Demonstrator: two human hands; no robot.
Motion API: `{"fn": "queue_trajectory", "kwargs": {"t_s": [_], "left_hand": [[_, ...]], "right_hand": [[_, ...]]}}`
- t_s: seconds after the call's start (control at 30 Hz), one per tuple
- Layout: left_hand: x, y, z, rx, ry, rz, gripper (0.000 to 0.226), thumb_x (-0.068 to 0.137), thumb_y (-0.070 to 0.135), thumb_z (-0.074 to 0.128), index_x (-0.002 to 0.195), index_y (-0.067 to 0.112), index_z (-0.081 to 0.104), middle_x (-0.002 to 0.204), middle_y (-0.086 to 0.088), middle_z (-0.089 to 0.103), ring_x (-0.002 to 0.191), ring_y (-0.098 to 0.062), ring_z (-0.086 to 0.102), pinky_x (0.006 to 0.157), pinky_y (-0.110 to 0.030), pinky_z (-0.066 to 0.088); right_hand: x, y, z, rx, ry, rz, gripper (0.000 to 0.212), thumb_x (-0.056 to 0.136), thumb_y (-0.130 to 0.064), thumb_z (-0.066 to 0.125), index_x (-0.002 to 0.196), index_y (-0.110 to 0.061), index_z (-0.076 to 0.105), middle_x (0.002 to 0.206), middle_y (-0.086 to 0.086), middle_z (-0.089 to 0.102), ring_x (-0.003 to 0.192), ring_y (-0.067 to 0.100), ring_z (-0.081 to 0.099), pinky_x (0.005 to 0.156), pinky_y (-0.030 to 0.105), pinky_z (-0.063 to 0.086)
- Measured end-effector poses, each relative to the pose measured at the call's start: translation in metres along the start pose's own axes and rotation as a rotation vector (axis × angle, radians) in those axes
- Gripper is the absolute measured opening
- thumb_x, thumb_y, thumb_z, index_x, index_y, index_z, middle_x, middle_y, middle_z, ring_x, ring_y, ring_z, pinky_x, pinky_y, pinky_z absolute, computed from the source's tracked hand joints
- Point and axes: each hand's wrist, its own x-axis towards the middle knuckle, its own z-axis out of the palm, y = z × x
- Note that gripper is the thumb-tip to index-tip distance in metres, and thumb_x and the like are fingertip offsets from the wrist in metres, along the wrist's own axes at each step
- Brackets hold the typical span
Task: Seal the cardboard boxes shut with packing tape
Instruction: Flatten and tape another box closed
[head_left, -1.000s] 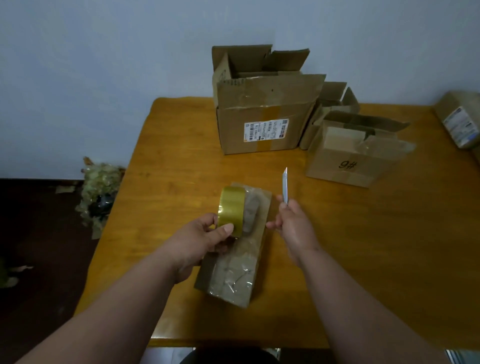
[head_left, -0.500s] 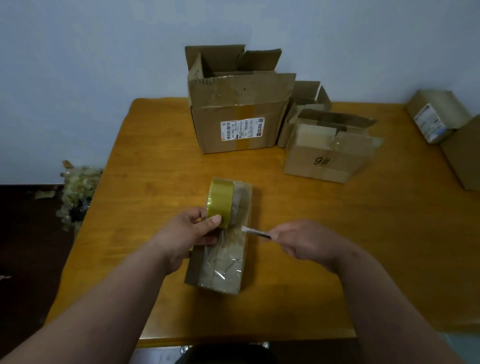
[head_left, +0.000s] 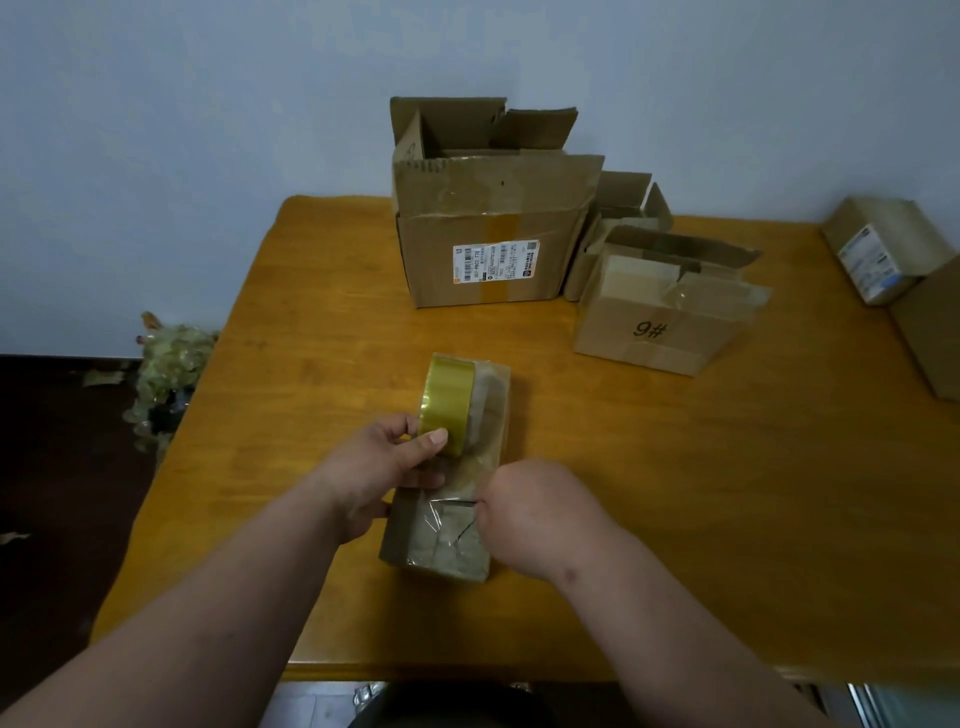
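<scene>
Near the table's (head_left: 311, 332) front edge, the left hand (head_left: 382, 470) pinches the tape roll (head_left: 448, 402) atop the small box (head_left: 452, 499) while the right hand (head_left: 524, 512) grips what seems a blade, which could slip toward the left fingers.

Open worktop (head_left: 322, 322) left and right of centre; boxes crowding the far edge.

Blocked in the middle by a long taped box (head_left: 452, 519), with both hands on it: left hand (head_left: 379, 478) gripping a tape roll (head_left: 447, 402), right hand (head_left: 524, 509) at the box's right side. Walled off at the back by a large open box (head_left: 493, 228), a small open box (head_left: 623, 208) just behind a box marked 9# (head_left: 660, 312). Closed off at the far right by two more boxes (head_left: 883, 249). Free passage between the 9# box and those.
</scene>
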Motion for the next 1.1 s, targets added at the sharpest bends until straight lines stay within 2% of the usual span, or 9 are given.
{"fn": "queue_trajectory", "kwargs": {"t_s": [0.17,0.27,0.37,0.5,0.6,0.77,0.93,1.0,1.1], "left_hand": [[0.001,-0.003,0.0,-0.005,0.001,0.0,0.018,0.087,0.032,0.07,0.073,0.026,0.059,0.073,0.01,0.07,0.071,-0.013,0.072,0.068,-0.035,0.04],[0.001,-0.003,-0.001,-0.01,-0.01,0.005,0.015,0.082,0.035,0.072,0.08,0.026,0.061,0.075,0.01,0.07,0.075,-0.016,0.072,0.069,-0.036,0.042],[0.002,-0.002,-0.003,-0.019,-0.031,0.007,0.029,0.068,0.043,0.073,0.086,0.025,0.061,0.078,0.009,0.069,0.078,-0.018,0.072,0.069,-0.037,0.043],[0.003,-0.003,-0.004,-0.066,-0.039,0.005,0.04,0.068,0.041,0.073,0.098,0.022,0.055,0.082,0.005,0.065,0.074,-0.018,0.071,0.077,-0.042,0.044],[0.004,-0.005,-0.005,-0.082,-0.05,0.003,0.044,0.065,0.041,0.074,0.098,0.023,0.052,0.081,0.005,0.063,0.074,-0.018,0.071,0.081,-0.046,0.044],[0.005,-0.005,-0.001,-0.047,-0.064,0.006,0.043,0.063,0.045,0.074,0.095,0.023,0.056,0.08,0.007,0.067,0.076,-0.02,0.072,0.082,-0.048,0.043],[0.004,-0.004,-0.007,-0.063,-0.06,0.001,0.039,0.065,0.045,0.074,0.092,0.022,0.057,0.081,0.006,0.066,0.075,-0.02,0.071,0.078,-0.047,0.046],[0.004,-0.002,-0.011,-0.094,-0.061,-0.006,0.029,0.069,0.043,0.072,0.081,0.023,0.056,0.084,0.004,0.065,0.072,-0.019,0.07,0.075,-0.046,0.05],[0.002,0.001,-0.01,-0.086,-0.06,-0.02,0.03,0.07,0.042,0.071,0.086,0.022,0.055,0.087,0.001,0.064,0.073,-0.02,0.07,0.079,-0.049,0.049]], "right_hand": [[0.0,-0.01,0.004,-0.031,0.025,0.015,0.017,0.09,-0.014,0.049,0.075,-0.019,0.056,0.065,0.0,0.047,0.065,0.024,0.049,0.057,0.03,0.038],[-0.001,-0.009,0.005,-0.016,0.027,0.016,0.016,0.088,-0.012,0.048,0.081,-0.018,0.061,0.071,0.001,0.053,0.068,0.024,0.051,0.056,0.031,0.038],[-0.002,-0.006,0.006,-0.008,0.039,0.029,0.016,0.089,-0.014,0.048,0.087,-0.017,0.064,0.079,0.005,0.059,0.07,0.026,0.05,0.059,0.032,0.038],[-0.004,-0.005,0.002,0.017,0.057,0.082,0.015,0.085,-0.013,0.049,0.075,-0.019,0.058,0.065,-0.001,0.045,0.068,0.026,0.049,0.059,0.03,0.04],[-0.005,-0.003,0.001,0.013,0.066,0.116,0.016,0.081,-0.011,0.048,0.066,-0.017,0.049,0.065,-0.001,0.046,0.062,0.023,0.048,0.055,0.03,0.039],[-0.004,-0.011,0.002,-0.034,0.053,0.086,0.024,0.081,-0.009,0.047,0.061,-0.02,0.04,0.063,-0.001,0.041,0.053,0.017,0.037,0.053,0.03,0.034],[-0.006,0.001,0.001,0.007,0.076,0.121,0.014,0.08,-0.008,0.046,0.07,-0.017,0.049,0.074,0.002,0.054,0.07,0.026,0.053,0.058,0.031,0.039],[-0.01,0.009,0.002,0.024,0.099,0.132,0.017,0.081,-0.006,0.044,0.07,-0.017,0.052,0.073,0.001,0.054,0.068,0.022,0.053,0.055,0.03,0.04],[-0.012,0.015,0.008,0.021,0.164,0.101,0.02,0.088,-0.011,0.045,0.071,-0.019,0.053,0.072,-0.003,0.049,0.064,0.019,0.05,0.049,0.027,0.032]]}}
